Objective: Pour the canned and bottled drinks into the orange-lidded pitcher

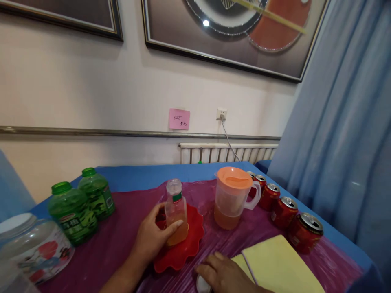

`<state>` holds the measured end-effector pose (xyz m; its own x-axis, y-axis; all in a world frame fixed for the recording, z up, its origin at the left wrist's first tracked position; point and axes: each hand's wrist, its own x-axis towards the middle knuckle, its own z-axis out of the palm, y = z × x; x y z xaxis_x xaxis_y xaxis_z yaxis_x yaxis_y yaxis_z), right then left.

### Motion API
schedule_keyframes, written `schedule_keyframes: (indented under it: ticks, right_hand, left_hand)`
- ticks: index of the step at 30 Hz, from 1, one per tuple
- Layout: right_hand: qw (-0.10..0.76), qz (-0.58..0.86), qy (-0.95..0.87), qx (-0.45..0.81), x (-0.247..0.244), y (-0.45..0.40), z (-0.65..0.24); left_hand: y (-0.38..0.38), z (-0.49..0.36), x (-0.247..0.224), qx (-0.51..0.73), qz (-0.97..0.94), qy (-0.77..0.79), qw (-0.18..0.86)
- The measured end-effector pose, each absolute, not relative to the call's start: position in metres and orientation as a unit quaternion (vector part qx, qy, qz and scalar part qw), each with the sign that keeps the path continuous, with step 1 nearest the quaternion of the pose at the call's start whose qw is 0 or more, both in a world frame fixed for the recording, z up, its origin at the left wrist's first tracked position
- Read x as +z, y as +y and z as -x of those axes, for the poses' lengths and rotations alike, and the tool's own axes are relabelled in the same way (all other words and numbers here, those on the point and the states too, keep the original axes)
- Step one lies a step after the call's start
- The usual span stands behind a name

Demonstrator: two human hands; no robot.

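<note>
the left hand point(152, 238) is wrapped around the lower half of a small clear plastic bottle point(176, 211), thumb across the front and fingers curled behind, gripping it where the orange drink sits. the bottle stands upright on a red scalloped plate point(191, 248) and its neck looks uncapped, so it will likely spill if tipped. it seems light, only about a third full, and the thin wall will probably dent under a hard squeeze; the low grip around the liquid looks the steadiest place to hold it. any wet on the plastic would make it slick.

the right hand point(224, 273) lies palm down at the near edge, fingers bent over a small white object point(203, 285) that may be the cap; it seems to be closed over it, though the grip itself is hidden. just beside it lies a yellow cloth point(281, 264).

beyond the plate stands a clear pitcher point(233, 199) with an orange lid, some orange drink in its bottom. a row of red cans point(284, 211) runs along the right edge of the counter point(128, 232), which is covered in purple film. two green bottles point(81, 207) and a lidded clear jar point(33, 244) sit to the left.
</note>
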<state>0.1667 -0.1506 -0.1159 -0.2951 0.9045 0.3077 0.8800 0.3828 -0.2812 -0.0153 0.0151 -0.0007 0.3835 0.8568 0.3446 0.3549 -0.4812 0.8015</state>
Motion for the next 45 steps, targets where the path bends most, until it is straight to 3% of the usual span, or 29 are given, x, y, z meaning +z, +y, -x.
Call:
schedule_keyframes:
  ticks: [3, 9, 12, 15, 20, 27, 45]
  right_hand:
    - [0.288, 0.554, -0.781, 0.024, -0.081, -0.150, -0.162]
    - [0.606, 0.458, -0.637, 0.130, 0.024, -0.108, -0.165]
    - [0.743, 0.400, -0.494, 0.210, 0.044, -0.070, -0.162]
    - [0.800, 0.344, -0.414, 0.264, 0.043, -0.047, -0.155]
    - [0.802, 0.300, -0.422, 0.298, 0.027, -0.051, -0.147]
    - [0.768, 0.328, -0.479, 0.271, 0.014, -0.066, -0.156]
    - [0.715, 0.377, -0.552, 0.204, 0.018, -0.077, -0.167]
  left_hand:
    - [0.014, 0.016, 0.001, 0.394, -0.767, 0.389, 0.325]
    - [0.016, 0.019, -0.006, 0.395, -0.770, 0.380, 0.328]
    - [0.016, 0.022, -0.012, 0.380, -0.776, 0.386, 0.323]
    - [0.010, 0.022, -0.009, 0.368, -0.784, 0.383, 0.321]
    - [-0.003, 0.018, 0.002, 0.365, -0.794, 0.365, 0.320]
    - [0.004, 0.017, -0.019, 0.365, -0.808, 0.336, 0.318]
    - [-0.002, 0.019, -0.011, 0.340, -0.839, 0.315, 0.285]
